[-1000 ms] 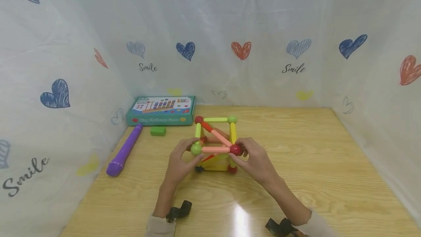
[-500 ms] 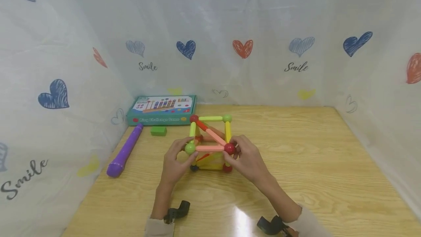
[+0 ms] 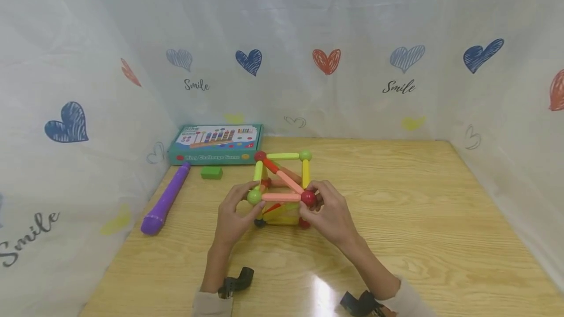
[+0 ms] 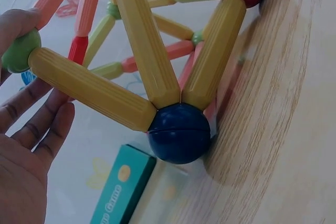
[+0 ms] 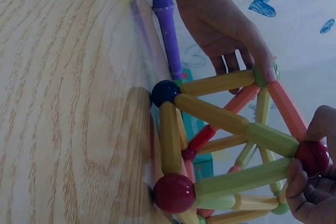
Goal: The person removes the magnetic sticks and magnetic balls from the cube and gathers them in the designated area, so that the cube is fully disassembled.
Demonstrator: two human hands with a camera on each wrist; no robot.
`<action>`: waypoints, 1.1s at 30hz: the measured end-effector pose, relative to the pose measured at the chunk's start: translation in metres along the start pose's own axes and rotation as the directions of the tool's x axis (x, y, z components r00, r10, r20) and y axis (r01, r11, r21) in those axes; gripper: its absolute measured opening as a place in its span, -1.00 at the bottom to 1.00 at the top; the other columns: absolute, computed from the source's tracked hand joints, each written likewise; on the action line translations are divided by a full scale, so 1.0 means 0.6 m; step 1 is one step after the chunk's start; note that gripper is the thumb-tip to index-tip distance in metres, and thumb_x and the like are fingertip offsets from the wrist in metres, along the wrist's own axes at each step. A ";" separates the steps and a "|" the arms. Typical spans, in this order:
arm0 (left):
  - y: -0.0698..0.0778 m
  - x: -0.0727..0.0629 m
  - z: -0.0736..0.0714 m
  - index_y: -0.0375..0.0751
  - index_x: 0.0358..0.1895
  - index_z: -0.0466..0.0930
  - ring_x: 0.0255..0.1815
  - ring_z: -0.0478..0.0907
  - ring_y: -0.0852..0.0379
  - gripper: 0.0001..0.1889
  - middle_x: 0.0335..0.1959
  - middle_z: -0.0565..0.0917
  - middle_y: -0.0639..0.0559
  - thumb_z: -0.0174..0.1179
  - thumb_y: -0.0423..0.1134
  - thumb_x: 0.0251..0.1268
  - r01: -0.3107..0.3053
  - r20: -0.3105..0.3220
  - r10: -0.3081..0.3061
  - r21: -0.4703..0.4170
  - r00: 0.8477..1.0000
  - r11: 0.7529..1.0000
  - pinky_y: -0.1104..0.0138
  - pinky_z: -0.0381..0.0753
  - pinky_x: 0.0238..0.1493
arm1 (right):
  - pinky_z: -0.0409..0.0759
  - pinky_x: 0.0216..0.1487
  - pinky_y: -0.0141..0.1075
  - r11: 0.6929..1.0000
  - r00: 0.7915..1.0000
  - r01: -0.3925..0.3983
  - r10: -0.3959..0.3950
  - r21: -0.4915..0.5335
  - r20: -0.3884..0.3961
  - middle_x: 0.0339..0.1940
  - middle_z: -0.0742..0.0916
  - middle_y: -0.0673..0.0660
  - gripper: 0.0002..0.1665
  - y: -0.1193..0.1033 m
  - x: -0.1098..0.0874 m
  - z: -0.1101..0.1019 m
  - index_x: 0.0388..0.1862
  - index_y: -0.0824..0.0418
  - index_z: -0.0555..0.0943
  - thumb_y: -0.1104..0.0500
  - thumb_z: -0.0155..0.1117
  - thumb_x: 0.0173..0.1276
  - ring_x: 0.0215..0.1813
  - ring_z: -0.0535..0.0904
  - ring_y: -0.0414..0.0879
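Frame [image 3: 288, 180] is seen at front-right of game box [image 3: 216, 145]; its front pink rod [image 3: 282, 197], parallel to box, is held by 2 pinches: green ball [image 3: 254, 196] by left hand [image 3: 233, 212], red ball [image 3: 308, 197] by right hand [image 3: 331, 215].

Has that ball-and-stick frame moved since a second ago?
Yes, the ball-and-stick frame has shifted slightly left: in the head view, its upper-left red ball now overlaps the game box, which it sat just right of before.
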State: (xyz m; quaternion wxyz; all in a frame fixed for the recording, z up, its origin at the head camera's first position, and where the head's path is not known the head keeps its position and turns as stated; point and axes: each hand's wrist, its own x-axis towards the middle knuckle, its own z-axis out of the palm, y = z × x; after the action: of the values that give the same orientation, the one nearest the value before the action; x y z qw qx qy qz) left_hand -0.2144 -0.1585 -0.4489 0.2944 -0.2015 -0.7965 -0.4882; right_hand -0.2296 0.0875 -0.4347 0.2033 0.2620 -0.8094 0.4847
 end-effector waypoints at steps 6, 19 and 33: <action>-0.042 -0.010 0.009 -0.23 0.21 0.60 -0.05 0.53 0.09 -0.45 0.05 0.62 -0.09 0.47 -0.45 0.07 0.010 0.009 -0.010 0.023 1.000 1.000 0.41 0.52 -0.01 | 0.69 -0.42 -0.15 1.000 1.000 -0.008 0.008 -0.001 0.003 -0.24 0.58 -0.02 -0.63 0.002 -0.001 0.003 -0.12 0.19 0.52 0.37 0.39 0.09 -0.36 0.61 -0.14; -0.044 -0.012 0.006 -0.13 0.23 0.60 -0.04 0.53 0.12 -0.46 0.07 0.61 -0.02 0.47 -0.38 0.13 0.034 0.008 -0.035 0.026 0.999 0.999 0.42 0.52 -0.01 | 0.65 -0.40 -0.36 0.995 0.994 0.102 -0.102 -0.004 -0.034 -0.22 0.63 0.03 -0.68 0.007 -0.001 0.002 -0.15 0.25 0.66 0.31 0.56 0.13 -0.36 0.57 -0.21; 0.021 0.002 -0.003 -0.33 0.16 0.61 -0.07 0.55 0.09 -0.50 -0.01 0.62 -0.17 0.43 -0.51 0.07 -0.014 -0.004 0.014 0.023 1.000 1.000 0.42 0.52 -0.01 | 0.67 -0.37 -0.38 0.995 0.996 0.090 -0.089 0.051 -0.033 -0.18 0.65 0.03 -0.70 0.008 -0.002 0.003 -0.16 0.26 0.64 0.41 0.49 0.12 -0.31 0.60 -0.19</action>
State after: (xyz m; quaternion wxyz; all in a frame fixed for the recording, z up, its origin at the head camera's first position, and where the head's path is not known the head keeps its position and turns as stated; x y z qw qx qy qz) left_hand -0.2074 -0.1544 -0.4391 0.3017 -0.2027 -0.8000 -0.4773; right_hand -0.2316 0.0880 -0.4395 0.2301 0.2958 -0.7808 0.5000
